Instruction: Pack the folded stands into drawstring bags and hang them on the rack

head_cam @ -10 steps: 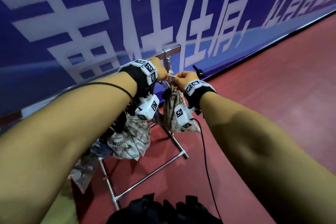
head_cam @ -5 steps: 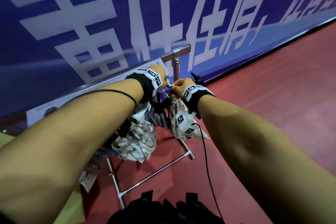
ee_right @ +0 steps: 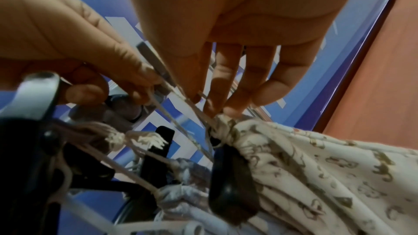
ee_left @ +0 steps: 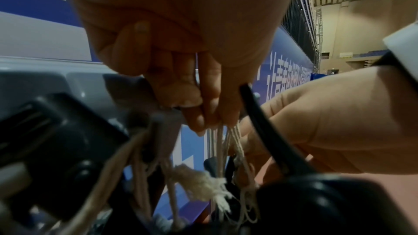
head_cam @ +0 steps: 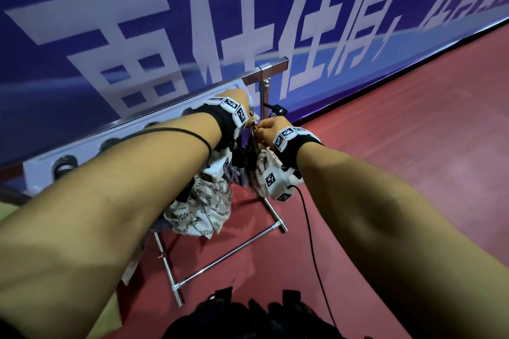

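Observation:
Both hands meet just under the right end of the chrome rack's top bar (head_cam: 271,66). My left hand (head_cam: 242,103) pinches several cream drawstring cords (ee_left: 217,137) between thumb and fingertips (ee_left: 192,103). My right hand (head_cam: 264,129) holds the same cords at the gathered mouth of a cream patterned drawstring bag (ee_right: 316,171), which hangs below it (head_cam: 261,173). The black end of a folded stand (ee_right: 230,176) pokes out of that mouth. A frayed cord knot (ee_left: 203,185) dangles beside them.
More filled bags hang on the rack: a leaf-print one (head_cam: 203,209) and a bluish one (ee_right: 181,201). The rack's base rail (head_cam: 228,252) lies on red floor. A blue banner wall (head_cam: 330,8) is close behind. A black bag (head_cam: 248,319) sits at my feet.
Both hands have stayed together on the cords and sunk a little further below the bar. My view has drifted left, so the rack sits further right.

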The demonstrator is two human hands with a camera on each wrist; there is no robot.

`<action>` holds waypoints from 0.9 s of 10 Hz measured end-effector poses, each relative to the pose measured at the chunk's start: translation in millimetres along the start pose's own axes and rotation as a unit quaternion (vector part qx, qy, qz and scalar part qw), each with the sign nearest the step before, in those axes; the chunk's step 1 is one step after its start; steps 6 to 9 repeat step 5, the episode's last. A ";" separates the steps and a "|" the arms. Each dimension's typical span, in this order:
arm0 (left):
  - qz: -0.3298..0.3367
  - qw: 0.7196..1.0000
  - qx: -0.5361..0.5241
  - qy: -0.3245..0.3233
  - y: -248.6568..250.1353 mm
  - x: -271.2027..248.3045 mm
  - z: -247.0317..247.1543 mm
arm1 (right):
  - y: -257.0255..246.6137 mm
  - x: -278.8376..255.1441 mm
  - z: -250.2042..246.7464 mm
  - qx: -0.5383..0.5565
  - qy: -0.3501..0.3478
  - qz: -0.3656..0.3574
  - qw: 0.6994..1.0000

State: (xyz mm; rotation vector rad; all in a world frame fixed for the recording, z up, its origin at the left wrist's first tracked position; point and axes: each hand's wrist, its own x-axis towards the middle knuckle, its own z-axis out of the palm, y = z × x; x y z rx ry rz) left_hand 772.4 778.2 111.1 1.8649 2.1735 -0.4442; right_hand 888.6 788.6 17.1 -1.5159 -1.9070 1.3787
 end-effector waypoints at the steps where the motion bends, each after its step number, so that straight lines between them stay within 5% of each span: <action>1: -0.004 0.999 -0.031 0.012 0.0 -5.7 1.8 | -2.7 -4.0 -1.4 -0.004 0.015 0.007 1.000; 4: 0.006 0.967 -0.225 0.117 -21.7 -52.8 -4.8 | -23.1 -28.4 -24.6 -0.044 0.104 0.021 0.993; 9: -0.001 0.964 -0.232 0.132 -29.4 -66.7 -17.3 | -40.0 -37.1 -35.1 -0.054 0.140 -0.001 0.989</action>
